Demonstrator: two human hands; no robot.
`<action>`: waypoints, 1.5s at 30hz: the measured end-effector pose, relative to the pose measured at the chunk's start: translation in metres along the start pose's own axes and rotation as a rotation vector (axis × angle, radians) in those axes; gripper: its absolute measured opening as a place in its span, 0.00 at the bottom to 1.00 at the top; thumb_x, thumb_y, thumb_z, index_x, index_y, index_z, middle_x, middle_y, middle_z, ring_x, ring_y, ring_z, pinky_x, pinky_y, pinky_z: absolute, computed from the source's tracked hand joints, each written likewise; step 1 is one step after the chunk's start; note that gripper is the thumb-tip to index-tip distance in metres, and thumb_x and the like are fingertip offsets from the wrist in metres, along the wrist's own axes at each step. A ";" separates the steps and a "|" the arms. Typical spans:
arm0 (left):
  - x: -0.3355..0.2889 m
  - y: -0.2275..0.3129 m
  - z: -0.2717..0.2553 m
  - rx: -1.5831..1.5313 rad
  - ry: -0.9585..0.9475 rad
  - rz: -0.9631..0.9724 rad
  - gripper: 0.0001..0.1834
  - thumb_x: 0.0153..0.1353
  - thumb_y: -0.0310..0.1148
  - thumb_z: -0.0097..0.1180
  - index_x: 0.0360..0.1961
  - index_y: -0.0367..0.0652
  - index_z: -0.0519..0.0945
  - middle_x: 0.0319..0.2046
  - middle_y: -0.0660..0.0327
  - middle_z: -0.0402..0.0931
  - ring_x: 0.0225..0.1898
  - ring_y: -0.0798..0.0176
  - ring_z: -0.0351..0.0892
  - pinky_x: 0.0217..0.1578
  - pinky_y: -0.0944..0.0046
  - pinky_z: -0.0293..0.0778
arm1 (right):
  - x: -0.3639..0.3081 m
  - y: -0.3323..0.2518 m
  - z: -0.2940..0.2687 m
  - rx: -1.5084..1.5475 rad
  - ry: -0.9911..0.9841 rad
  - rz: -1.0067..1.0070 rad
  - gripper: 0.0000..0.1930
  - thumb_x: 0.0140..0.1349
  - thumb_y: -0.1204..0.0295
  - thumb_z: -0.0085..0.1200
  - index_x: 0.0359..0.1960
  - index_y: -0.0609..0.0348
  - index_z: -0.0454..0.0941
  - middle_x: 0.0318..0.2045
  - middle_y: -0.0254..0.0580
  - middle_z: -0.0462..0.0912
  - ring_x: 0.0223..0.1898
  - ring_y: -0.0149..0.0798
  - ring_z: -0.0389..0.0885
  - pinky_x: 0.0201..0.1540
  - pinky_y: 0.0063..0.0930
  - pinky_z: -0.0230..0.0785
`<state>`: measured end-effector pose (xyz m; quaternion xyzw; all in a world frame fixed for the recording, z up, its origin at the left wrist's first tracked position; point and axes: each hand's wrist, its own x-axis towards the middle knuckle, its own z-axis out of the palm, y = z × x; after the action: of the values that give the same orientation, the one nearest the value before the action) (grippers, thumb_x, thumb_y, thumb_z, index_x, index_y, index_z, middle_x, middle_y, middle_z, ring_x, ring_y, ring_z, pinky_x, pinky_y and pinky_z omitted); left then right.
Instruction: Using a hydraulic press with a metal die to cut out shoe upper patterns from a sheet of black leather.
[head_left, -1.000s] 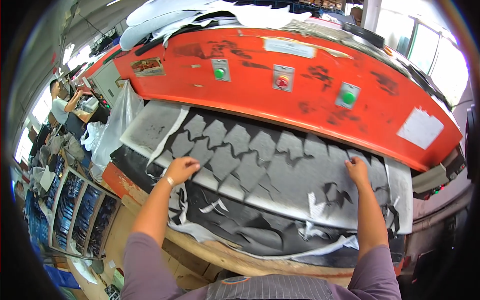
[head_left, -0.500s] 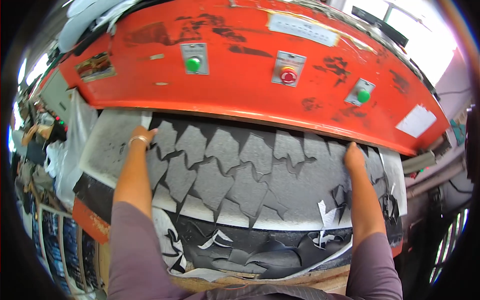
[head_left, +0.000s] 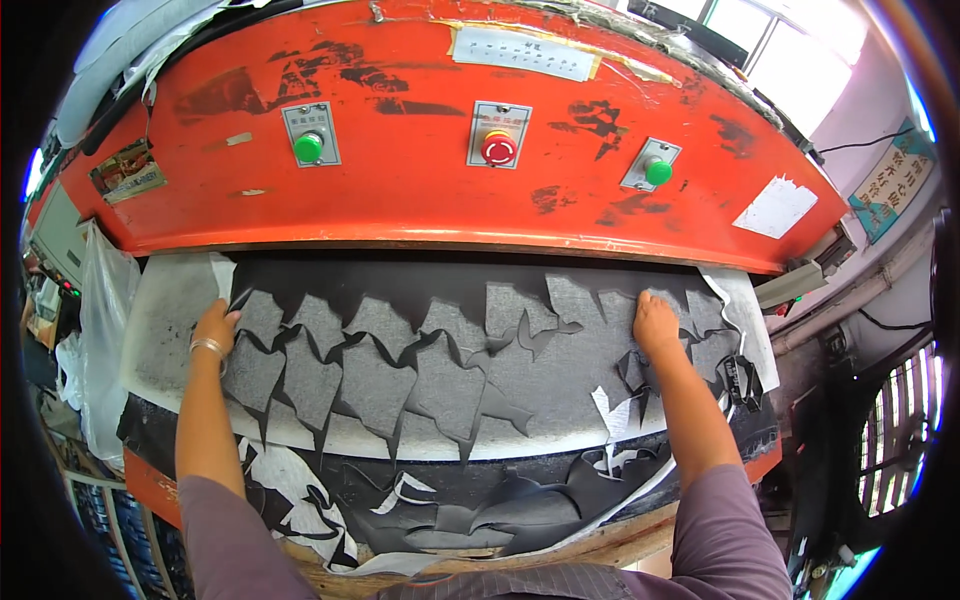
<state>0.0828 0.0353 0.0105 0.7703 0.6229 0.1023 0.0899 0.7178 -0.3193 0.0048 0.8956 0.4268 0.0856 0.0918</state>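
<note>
A dark sheet of thin material [head_left: 330,275] with rows of jagged cut-outs lies across a pale board [head_left: 165,300] under the red press. My left hand [head_left: 213,328], a band on its wrist, pinches the sheet's left edge. My right hand [head_left: 655,322] is closed on the web of the sheet toward its right side; its fingertips are partly hidden. Between my hands, grey cut pieces [head_left: 375,385] show in the openings, and strips of the sheet curl upward. Nearer me, dark and white scraps [head_left: 530,510] lie heaped along the front ledge.
The red press front [head_left: 400,190] spans the far side, with two green buttons [head_left: 308,148] and a red stop button [head_left: 498,148]. A clear plastic bag [head_left: 105,340] hangs at the left. A pipe [head_left: 850,300] runs along the right.
Both hands have come nearer me with the dark sheet, and more of its uncut part shows below the press. The view has shifted, so the press appears farther left.
</note>
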 end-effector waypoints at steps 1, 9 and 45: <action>-0.008 -0.011 -0.004 -0.011 0.013 0.021 0.16 0.61 0.40 0.55 0.40 0.37 0.72 0.40 0.38 0.75 0.45 0.33 0.72 0.43 0.46 0.68 | -0.013 0.003 0.002 0.014 0.025 -0.023 0.09 0.63 0.70 0.40 0.40 0.61 0.70 0.38 0.52 0.80 0.44 0.52 0.79 0.43 0.41 0.76; -0.075 -0.054 -0.004 0.019 0.058 0.097 0.16 0.60 0.37 0.55 0.39 0.34 0.72 0.36 0.38 0.74 0.41 0.32 0.71 0.41 0.47 0.67 | -0.092 0.018 -0.007 0.185 0.049 -0.047 0.05 0.58 0.77 0.42 0.36 0.62 0.66 0.36 0.53 0.78 0.42 0.53 0.77 0.42 0.43 0.75; -0.353 0.260 0.030 0.098 -0.095 0.602 0.21 0.47 0.32 0.62 0.46 0.54 0.81 0.64 0.56 0.62 0.65 0.37 0.54 0.55 0.39 0.59 | -0.267 0.219 -0.007 0.562 -0.068 -0.177 0.19 0.51 0.60 0.63 0.40 0.59 0.79 0.34 0.46 0.80 0.41 0.53 0.73 0.46 0.46 0.63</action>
<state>0.2638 -0.3645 0.0347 0.9276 0.3659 0.0579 0.0474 0.7144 -0.6628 0.0440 0.8475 0.5069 -0.0743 -0.1386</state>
